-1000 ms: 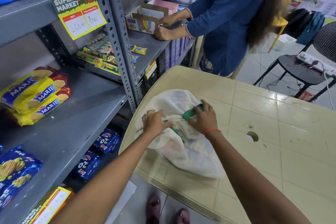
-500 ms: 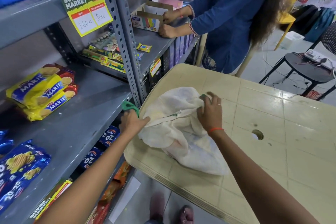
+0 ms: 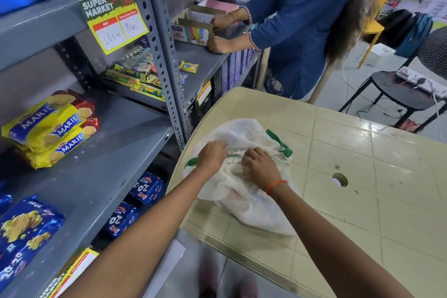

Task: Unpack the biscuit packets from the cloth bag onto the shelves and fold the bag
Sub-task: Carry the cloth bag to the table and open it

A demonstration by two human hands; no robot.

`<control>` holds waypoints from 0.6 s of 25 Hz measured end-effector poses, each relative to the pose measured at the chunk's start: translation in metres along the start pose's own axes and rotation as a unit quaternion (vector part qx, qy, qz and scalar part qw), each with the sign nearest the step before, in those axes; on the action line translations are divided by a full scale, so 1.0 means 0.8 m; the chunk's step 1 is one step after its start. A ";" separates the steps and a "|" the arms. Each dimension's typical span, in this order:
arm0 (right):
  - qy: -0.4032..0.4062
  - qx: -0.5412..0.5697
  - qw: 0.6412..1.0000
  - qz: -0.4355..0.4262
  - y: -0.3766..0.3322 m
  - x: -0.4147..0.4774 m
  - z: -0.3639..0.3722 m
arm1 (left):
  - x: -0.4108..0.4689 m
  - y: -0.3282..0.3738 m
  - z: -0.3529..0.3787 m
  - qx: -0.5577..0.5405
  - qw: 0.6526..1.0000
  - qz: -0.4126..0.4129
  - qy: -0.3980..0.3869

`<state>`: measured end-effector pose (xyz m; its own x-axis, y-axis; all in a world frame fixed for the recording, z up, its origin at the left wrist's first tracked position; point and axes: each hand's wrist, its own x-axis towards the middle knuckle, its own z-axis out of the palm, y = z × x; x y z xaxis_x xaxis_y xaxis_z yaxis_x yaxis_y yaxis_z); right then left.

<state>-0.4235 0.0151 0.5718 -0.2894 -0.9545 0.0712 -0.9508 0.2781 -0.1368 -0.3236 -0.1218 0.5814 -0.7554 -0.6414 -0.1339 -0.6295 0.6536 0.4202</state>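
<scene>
A white cloth bag (image 3: 251, 203) with green handles lies bulging on the near left corner of the cream table (image 3: 362, 176). My left hand (image 3: 212, 156) and my right hand (image 3: 260, 164) both rest on its top, fingers curled into the fabric near the bag's mouth. One green handle (image 3: 284, 149) sticks out to the right, another (image 3: 191, 161) to the left. Faint pink and blue shapes show through the cloth. Yellow Marie biscuit packets (image 3: 52, 128) are stacked on the grey shelf (image 3: 104, 169) to the left. Blue biscuit packets (image 3: 23, 234) lie at its near end.
Another person in a blue top (image 3: 304, 26) stands at the far shelf, hands on a cardboard box (image 3: 193, 25). Blue packets (image 3: 145, 187) sit on the lower shelf. A black chair (image 3: 406, 89) holding a power strip stands at the right. The table has a round hole (image 3: 339, 179).
My left hand has let go of the green handle it had pulled out leftward and come back onto the bag beside my right hand. The bag's mouth is bunched under both hands.
</scene>
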 end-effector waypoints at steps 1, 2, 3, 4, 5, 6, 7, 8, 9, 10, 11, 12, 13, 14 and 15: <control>0.003 0.027 1.000 -0.014 0.000 -0.004 -0.001 | 0.006 -0.003 0.003 -0.019 0.998 -0.018 -0.054; 0.010 0.041 0.999 -0.026 0.000 -0.012 -0.003 | 0.008 -0.003 0.005 -0.006 0.996 -0.009 -0.091; 0.011 0.047 0.998 -0.040 0.000 -0.021 -0.003 | 0.009 -0.003 0.009 0.022 0.994 0.008 -0.111; 0.009 0.048 0.998 -0.047 0.003 -0.031 -0.002 | 0.010 0.000 0.011 0.053 0.993 0.021 -0.107; 0.001 0.049 0.998 -0.047 0.007 -0.041 0.001 | 0.012 0.001 0.014 0.070 0.993 0.028 -0.086; -0.001 0.045 0.998 -0.037 0.013 -0.052 0.005 | 0.014 0.003 0.014 0.058 0.996 0.024 -0.058; -0.003 0.034 0.999 -0.022 0.019 -0.061 0.007 | 0.017 0.002 0.012 0.034 0.999 0.012 -0.029; -0.014 0.025 1.000 -0.002 0.026 -0.070 0.009 | 0.020 -0.001 0.010 0.010 1.000 0.004 -0.015; -0.027 0.020 0.999 0.014 0.032 -0.076 0.012 | 0.022 -0.004 0.009 -0.002 1.000 0.010 -0.022; -0.029 0.023 0.999 0.020 0.036 -0.081 0.013 | 0.021 -0.004 0.009 0.010 0.998 0.031 -0.053; -0.023 0.029 0.999 0.019 0.036 -0.084 0.013 | 0.017 -0.003 0.011 0.034 0.994 0.059 -0.090; -0.018 0.031 0.999 0.017 0.034 -0.085 0.012 | 0.011 0.002 0.015 0.051 0.988 0.081 -0.122; -0.016 0.020 1.000 0.014 0.032 -0.086 0.013 | 0.004 0.009 0.019 0.049 0.983 0.094 -0.151; -0.011 0.002 1.000 0.011 0.030 -0.085 0.015 | -0.002 0.016 0.025 0.052 0.979 0.101 -0.171; -0.003 -0.014 1.000 0.007 0.029 -0.085 0.017 | -0.006 0.022 0.029 0.059 0.974 0.117 -0.184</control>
<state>-0.4245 0.0854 0.5507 -0.3027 -0.9510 0.0639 -0.9492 0.2947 -0.1101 -0.3348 -0.0980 0.5686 -0.8812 -0.2953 -0.3692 -0.4319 0.8205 0.3746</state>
